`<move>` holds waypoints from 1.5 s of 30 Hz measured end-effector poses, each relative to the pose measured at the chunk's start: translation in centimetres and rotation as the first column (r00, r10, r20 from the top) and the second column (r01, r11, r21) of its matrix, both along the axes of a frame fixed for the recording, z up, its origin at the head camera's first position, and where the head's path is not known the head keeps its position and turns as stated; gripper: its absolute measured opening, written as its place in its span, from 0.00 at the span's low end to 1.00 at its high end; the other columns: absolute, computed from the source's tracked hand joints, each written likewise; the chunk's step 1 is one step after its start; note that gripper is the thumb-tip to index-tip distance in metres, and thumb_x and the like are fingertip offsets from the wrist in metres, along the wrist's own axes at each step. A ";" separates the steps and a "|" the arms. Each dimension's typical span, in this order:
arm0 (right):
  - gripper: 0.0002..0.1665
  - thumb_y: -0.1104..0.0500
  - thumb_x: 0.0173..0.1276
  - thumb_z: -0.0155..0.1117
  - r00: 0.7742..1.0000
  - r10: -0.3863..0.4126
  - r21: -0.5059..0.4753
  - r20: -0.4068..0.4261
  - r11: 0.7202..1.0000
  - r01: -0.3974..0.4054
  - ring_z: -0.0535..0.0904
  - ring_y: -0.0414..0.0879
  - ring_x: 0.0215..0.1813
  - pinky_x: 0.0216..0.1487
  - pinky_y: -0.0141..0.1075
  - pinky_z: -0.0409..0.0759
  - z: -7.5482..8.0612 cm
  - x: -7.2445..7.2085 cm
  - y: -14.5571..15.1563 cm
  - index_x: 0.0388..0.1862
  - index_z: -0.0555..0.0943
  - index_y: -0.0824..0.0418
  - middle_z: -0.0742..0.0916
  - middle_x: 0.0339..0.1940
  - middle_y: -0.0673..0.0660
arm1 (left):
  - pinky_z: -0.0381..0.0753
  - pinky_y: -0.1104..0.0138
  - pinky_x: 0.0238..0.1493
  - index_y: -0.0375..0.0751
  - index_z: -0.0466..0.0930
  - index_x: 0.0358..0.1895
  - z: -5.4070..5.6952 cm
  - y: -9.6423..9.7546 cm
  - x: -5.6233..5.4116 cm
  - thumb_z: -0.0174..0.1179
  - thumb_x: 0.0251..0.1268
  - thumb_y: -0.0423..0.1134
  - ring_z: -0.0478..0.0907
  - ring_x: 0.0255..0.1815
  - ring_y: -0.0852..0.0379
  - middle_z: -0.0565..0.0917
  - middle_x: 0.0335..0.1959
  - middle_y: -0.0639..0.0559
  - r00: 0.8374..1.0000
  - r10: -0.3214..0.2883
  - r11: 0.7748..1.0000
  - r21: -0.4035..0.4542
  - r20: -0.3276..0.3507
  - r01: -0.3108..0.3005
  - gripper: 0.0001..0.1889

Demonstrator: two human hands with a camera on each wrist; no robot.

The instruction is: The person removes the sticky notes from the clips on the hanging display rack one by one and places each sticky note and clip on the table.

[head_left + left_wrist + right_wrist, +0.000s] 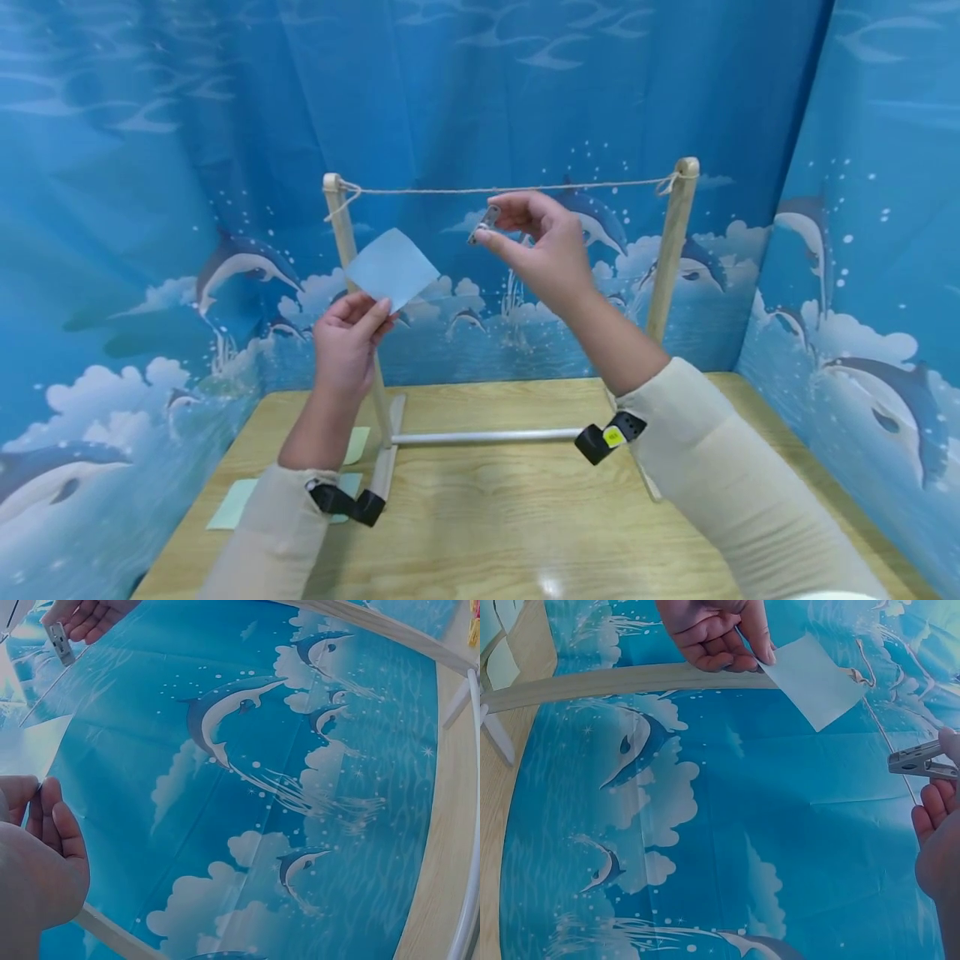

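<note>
My left hand (348, 337) pinches the lower corner of a pale blue square of paper (393, 267) between thumb and fingers, held up near the left post. Raised just below the string (495, 190), my right hand (551, 246) holds a grey clothespin (487, 223) by thumb and fingertips. In the right wrist view the clothespin (919, 760) points toward the paper (816, 682), apart from it. The left wrist view shows the clothespin (60, 643) at the top left and only part of the paper (34, 750).
A wooden frame with a left post (341, 225), a right post (671, 250) and a white crossbar (487, 436) stands on the wooden table (495, 517). Pale green papers (231, 504) lie at the table's left. A dolphin-print curtain (465, 100) hangs behind.
</note>
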State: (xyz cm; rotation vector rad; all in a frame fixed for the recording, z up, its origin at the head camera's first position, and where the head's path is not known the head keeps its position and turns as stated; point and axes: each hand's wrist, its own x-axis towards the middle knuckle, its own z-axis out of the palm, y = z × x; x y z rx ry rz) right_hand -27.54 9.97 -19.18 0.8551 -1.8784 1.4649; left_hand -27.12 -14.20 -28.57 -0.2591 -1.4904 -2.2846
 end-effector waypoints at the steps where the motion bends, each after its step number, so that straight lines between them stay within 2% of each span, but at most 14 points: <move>1: 0.19 0.63 0.63 0.71 1.000 0.000 0.002 0.002 1.000 0.000 0.80 0.47 0.47 0.53 0.37 0.80 -0.1 0.1 0.2 0.52 0.81 0.65 0.84 0.43 0.57 | 0.85 0.68 0.41 0.38 0.83 0.40 0.0 0.0 0.1 0.67 0.61 0.36 0.84 0.33 0.55 0.84 0.36 0.48 1.000 -0.002 1.000 -0.006 -0.003 0.002 0.07; 8: 0.18 0.66 0.62 0.70 0.998 0.060 -0.004 0.007 0.998 -0.059 0.81 0.46 0.42 0.51 0.37 0.82 -1.2 0.9 1.6 0.50 0.79 0.69 0.83 0.41 0.58 | 0.84 0.67 0.45 0.38 0.82 0.43 0.3 -0.3 1.0 0.66 0.62 0.37 0.83 0.40 0.55 0.85 0.38 0.49 1.000 0.008 0.997 -0.082 0.013 -0.007 0.10; 16: 0.19 0.71 0.60 0.70 0.997 0.076 -0.011 0.006 0.997 -0.076 0.81 0.48 0.44 0.53 0.43 0.81 -2.4 1.9 3.1 0.49 0.78 0.72 0.83 0.44 0.59 | 0.84 0.68 0.44 0.39 0.83 0.41 0.1 -0.7 1.7 0.66 0.63 0.37 0.81 0.38 0.55 0.84 0.37 0.49 0.999 -0.005 0.995 -0.101 0.046 0.010 0.07; 24: 0.22 0.72 0.59 0.70 0.999 0.052 0.039 -0.019 0.998 -0.051 0.81 0.53 0.46 0.54 0.39 0.80 -3.5 2.4 4.8 0.53 0.79 0.71 0.83 0.46 0.61 | 0.84 0.69 0.42 0.42 0.84 0.37 -0.2 -1.1 2.3 0.66 0.63 0.36 0.81 0.34 0.57 0.83 0.34 0.50 0.999 -0.013 0.991 -0.132 0.048 0.019 0.03; 30: 0.21 0.73 0.60 0.69 1.000 0.005 0.089 -0.008 0.996 -0.004 0.80 0.46 0.47 0.55 0.33 0.79 -4.6 3.1 6.4 0.53 0.80 0.70 0.82 0.48 0.60 | 0.84 0.70 0.41 0.43 0.84 0.37 -0.6 -1.6 2.8 0.66 0.64 0.36 0.81 0.33 0.58 0.82 0.34 0.50 0.998 -0.006 0.987 -0.162 0.057 0.015 0.03; 34: 0.21 0.76 0.59 0.68 1.000 0.001 0.074 0.001 0.997 -0.001 0.80 0.44 0.47 0.55 0.32 0.79 -5.4 3.6 7.3 0.52 0.78 0.73 0.82 0.49 0.60 | 0.84 0.71 0.40 0.41 0.84 0.41 -0.9 -2.1 3.0 0.67 0.62 0.39 0.81 0.33 0.58 0.83 0.34 0.50 0.997 0.011 0.980 -0.200 0.083 0.006 0.07; 39: 0.20 0.77 0.59 0.66 0.999 -0.028 0.045 0.030 0.999 0.027 0.81 0.44 0.47 0.55 0.30 0.79 -6.5 4.5 8.7 0.51 0.77 0.74 0.81 0.48 0.64 | 0.84 0.70 0.42 0.38 0.82 0.46 -1.2 -2.9 3.5 0.68 0.62 0.41 0.82 0.35 0.58 0.84 0.38 0.51 0.994 0.034 0.959 -0.282 0.106 -0.003 0.14; 42: 0.20 0.77 0.59 0.66 0.997 -0.062 0.049 0.041 0.997 0.060 0.82 0.43 0.48 0.54 0.30 0.79 -7.3 4.9 9.7 0.51 0.77 0.73 0.81 0.49 0.64 | 0.83 0.70 0.44 0.38 0.81 0.48 -1.5 -3.4 3.8 0.68 0.61 0.40 0.83 0.38 0.58 0.85 0.39 0.52 0.990 0.059 0.948 -0.318 0.131 -0.014 0.15; 45: 0.22 0.77 0.59 0.67 0.994 -0.102 0.069 0.037 0.993 0.099 0.82 0.41 0.48 0.55 0.29 0.78 -8.3 5.3 10.8 0.53 0.79 0.72 0.82 0.49 0.59 | 0.83 0.69 0.45 0.40 0.79 0.52 -1.9 -3.9 4.2 0.69 0.60 0.40 0.83 0.39 0.59 0.85 0.38 0.53 0.982 0.078 0.945 -0.327 0.170 -0.019 0.18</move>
